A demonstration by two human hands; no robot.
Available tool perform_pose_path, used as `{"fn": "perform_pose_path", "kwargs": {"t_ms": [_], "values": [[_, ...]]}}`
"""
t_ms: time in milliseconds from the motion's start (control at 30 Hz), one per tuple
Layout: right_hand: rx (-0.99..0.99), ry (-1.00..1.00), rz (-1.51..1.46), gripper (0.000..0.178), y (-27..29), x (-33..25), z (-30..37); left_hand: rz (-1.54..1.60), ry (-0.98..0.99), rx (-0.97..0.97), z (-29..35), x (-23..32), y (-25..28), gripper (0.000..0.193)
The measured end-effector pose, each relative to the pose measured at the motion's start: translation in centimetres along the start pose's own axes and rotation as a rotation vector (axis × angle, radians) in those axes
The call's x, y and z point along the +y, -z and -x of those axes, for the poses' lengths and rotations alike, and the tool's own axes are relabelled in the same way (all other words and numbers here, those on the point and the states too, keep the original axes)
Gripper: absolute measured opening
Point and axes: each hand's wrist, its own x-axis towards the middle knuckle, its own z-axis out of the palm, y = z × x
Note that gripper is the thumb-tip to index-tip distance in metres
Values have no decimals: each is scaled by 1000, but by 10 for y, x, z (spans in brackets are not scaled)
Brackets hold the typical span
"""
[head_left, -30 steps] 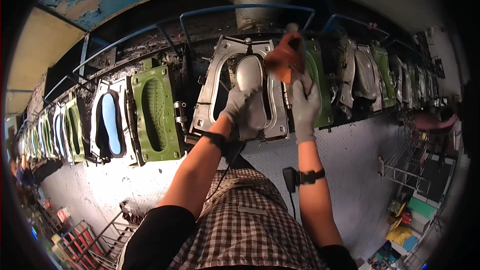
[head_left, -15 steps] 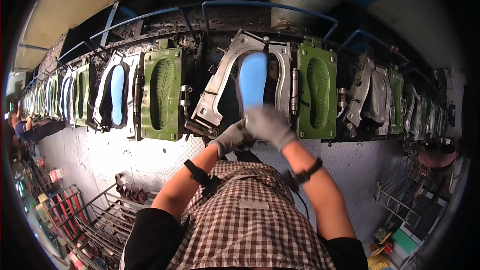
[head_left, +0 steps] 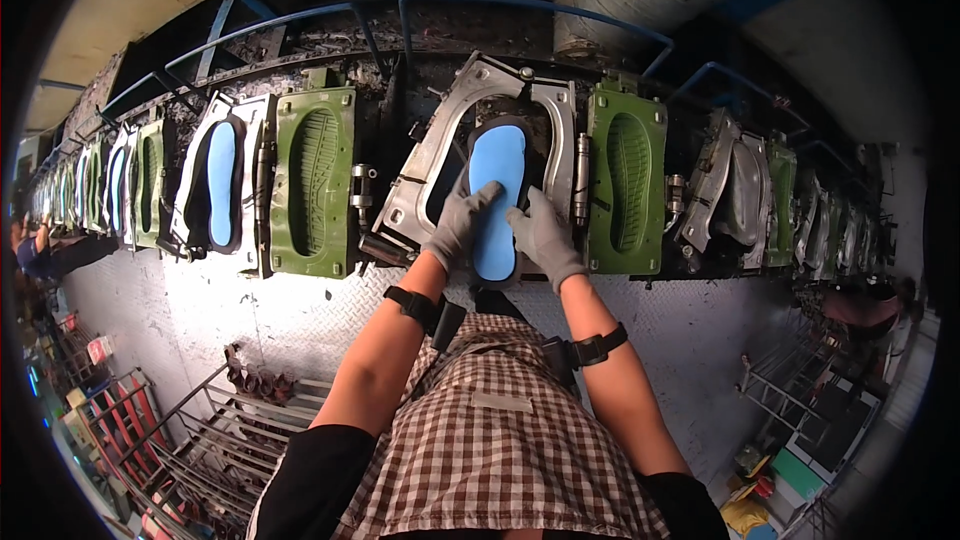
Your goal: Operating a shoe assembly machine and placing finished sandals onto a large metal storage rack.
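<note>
A shoe sole [head_left: 496, 165] with a bright blue top and a dark rim lies lengthwise in front of me, over the near part of an opened silver metal mould frame [head_left: 430, 155]. Gripping its left edge is my left hand [head_left: 462, 220], in a grey glove, with the thumb laid on the blue face. My gloved right hand [head_left: 546, 233] closes on the opposite edge, its fingertips at the rim. The undersides of the fingers are hidden. Just right of the frame stands a green mould half [head_left: 628, 185] with a ribbed, sole-shaped hollow.
Another green mould half [head_left: 314, 180] and a frame with a blue sole [head_left: 222, 185] stand to the left. A closed-looking silver mould [head_left: 738, 180] is farther right. Blue rails [head_left: 540, 0] run behind the row. Metal racks [head_left: 235, 425] stand lower left; a person [head_left: 50, 252] is far left.
The sole has come out of the frame toward me. My hands have moved from its near end to grip both sides around its middle.
</note>
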Motion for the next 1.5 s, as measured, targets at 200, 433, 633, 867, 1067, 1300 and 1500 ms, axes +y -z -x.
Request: {"fn": "perform_pose_path", "kwargs": {"t_ms": [200, 433, 633, 867, 1067, 1300, 1500], "values": [[322, 232, -113, 46, 0, 4, 23, 3, -149, -105, -16, 1, -16, 78], [387, 288, -96, 52, 37, -12, -30, 1, -182, -43, -66, 16, -42, 82], [304, 276, -6, 50, 43, 15, -18, -313, -269, 26, -26, -12, -47, 92], [75, 955, 476, 16, 39, -76, -64, -1492, -255, 54, -14, -53, -57, 71], [-183, 579, 1384, 32, 6, -109, -114, -1345, -234, 86, 52, -2, -65, 74], [117, 862, 373, 20, 32, -52, -108, -1871, -346, 313, 127, 42, 104, 34], [157, 877, 233, 31, 30, -48, -114, -1812, -395, -147, 114, 11, 55, 33]]}}
